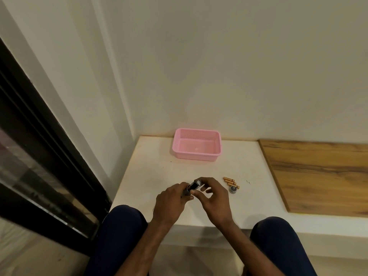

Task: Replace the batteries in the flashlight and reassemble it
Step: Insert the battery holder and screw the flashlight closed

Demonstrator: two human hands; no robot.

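A small black flashlight (191,187) is held just above the white tabletop (151,168), its far end pointing away from me. My left hand (171,202) is wrapped around its near body. My right hand (213,198) pinches the far end with thumb and fingers; that end shows a pale part, and I cannot tell whether it is a battery holder. To the right lie three copper-coloured batteries (231,182) side by side, and a small dark round cap (233,189) sits just in front of them.
An empty pink plastic basket (197,155) stands at the back of the table near the wall. A wooden panel (318,176) covers the surface to the right. A dark-framed glass door (39,156) runs along the left. My knees are under the table's front edge.
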